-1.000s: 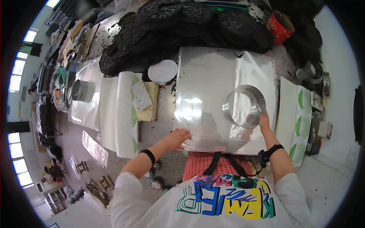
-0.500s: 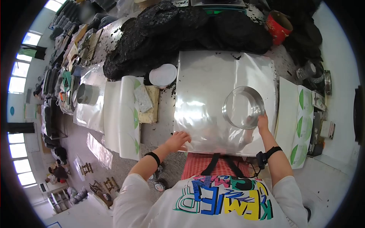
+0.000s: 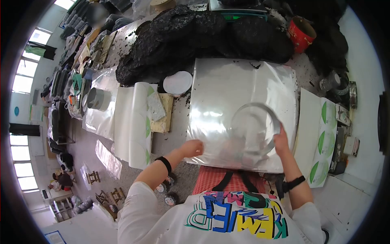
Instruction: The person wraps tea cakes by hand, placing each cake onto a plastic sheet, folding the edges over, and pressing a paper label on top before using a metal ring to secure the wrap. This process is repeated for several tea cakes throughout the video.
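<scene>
At the right side of a thin metal ring [image 3: 274, 118], my right hand [image 3: 281, 141] is closed on its wall. The ring is blurred and stands over a shiny clear plastic sheet [image 3: 221, 93] covering the work surface in front of me. Near the sheet's front left corner is my left hand [image 3: 192, 149], its fingers curled in. Whether it pinches the sheet's edge cannot be made out.
Dark, flattened round heaps [image 3: 243, 36] lie behind the sheet. A white round lid [image 3: 177, 83], a pale block [image 3: 164, 116] and another metal ring [image 3: 96, 99] are to the left. A red bucket [image 3: 301, 34] stands back right; green-printed sheets [image 3: 323, 138] lie right.
The ring has shifted slightly towards me and blurred, with my right hand still on it. My left fingers, spread on the sheet's edge before, have curled in. The view has shifted slightly.
</scene>
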Available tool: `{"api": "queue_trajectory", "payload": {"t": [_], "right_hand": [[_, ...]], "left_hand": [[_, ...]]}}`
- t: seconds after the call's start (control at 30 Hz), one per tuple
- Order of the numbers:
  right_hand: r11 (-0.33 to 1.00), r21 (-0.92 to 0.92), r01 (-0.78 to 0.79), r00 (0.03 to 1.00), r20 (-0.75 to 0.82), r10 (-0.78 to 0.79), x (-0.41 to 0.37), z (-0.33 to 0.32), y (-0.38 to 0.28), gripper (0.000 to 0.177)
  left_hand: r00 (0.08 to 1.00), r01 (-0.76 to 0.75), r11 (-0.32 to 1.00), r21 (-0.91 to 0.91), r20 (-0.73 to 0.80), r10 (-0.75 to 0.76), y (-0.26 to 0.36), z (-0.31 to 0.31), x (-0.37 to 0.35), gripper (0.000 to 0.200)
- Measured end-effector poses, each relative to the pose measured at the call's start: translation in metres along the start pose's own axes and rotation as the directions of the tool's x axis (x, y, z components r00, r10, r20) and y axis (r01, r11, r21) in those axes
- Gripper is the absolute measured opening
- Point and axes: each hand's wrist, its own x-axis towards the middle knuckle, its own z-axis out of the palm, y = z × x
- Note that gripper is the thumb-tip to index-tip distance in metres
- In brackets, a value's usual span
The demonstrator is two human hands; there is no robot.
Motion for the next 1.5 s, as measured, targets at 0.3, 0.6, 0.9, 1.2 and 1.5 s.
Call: {"api": "queue_trajectory", "payload": {"t": [0.3, 0.6, 0.9, 1.2, 1.5], "right_hand": [[0.976, -0.086, 0.2, 0.979, -0.025, -0.203, -0.016, 0.115, 0.05, 0.059], [0.821, -0.369, 0.436, 0.377, 0.903, 0.206, -0.058, 0.063, 0.147, 0.047], [0.24, -0.554, 0.797, 0.466, 0.817, 0.339, -0.045, 0.026, 0.017, 0.048], [0.958, -0.267, 0.105, 0.975, 0.219, -0.046, 0.178, 0.018, -0.223, 0.048], [0.955, -0.275, -0.111, 0.95, -0.312, 0.02, 0.36, 0.06, -0.222, 0.066]], "left_hand": [[0.935, 0.143, 0.961, -0.238, -0.287, -0.21, 0.164, -0.217, 0.055, 0.043], [0.967, 0.235, 0.956, 0.176, -0.144, -0.211, 0.067, -0.028, 0.026, 0.014], [0.773, 0.31, 0.922, -0.233, -0.503, -0.387, 0.021, -0.14, 0.086, 0.025], [0.645, 0.551, 0.779, 0.3, -0.745, -0.17, -0.165, -0.14, 0.09, 0.023], [0.507, 0.258, 0.884, -0.389, -0.725, -0.467, -0.139, -0.165, 0.076, 0.014]]}}
